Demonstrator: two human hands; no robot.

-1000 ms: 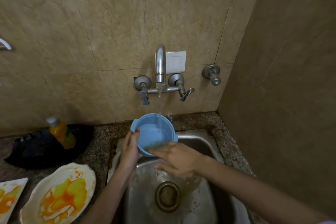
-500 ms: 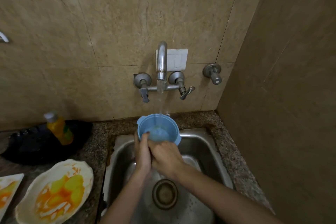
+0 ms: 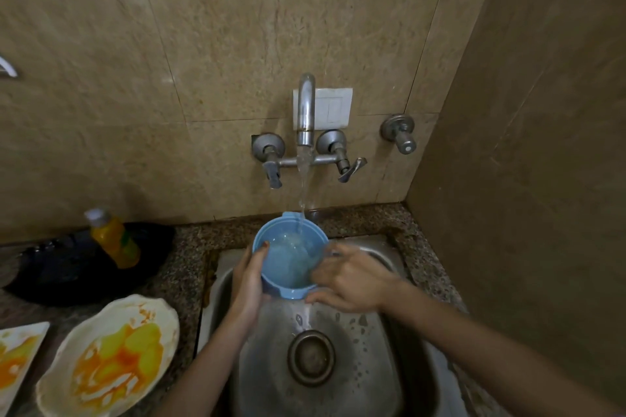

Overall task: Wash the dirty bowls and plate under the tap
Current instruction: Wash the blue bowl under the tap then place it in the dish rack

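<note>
Blue bowl [image 3: 288, 261] is under the tap [image 3: 306, 112], its stream running in. My left hand [image 3: 249, 281] grips one side, thumb inside the rim; my right hand [image 3: 352, 281] curls its fingers round the other.

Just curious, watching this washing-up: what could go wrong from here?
The wet blue bowl, gripped by the left hand with the right hand at its rim, might slip into the sink. Water from the tap hitting the tilted bowl may splash the counter. The stained plate beside the sink could get knocked.
</note>
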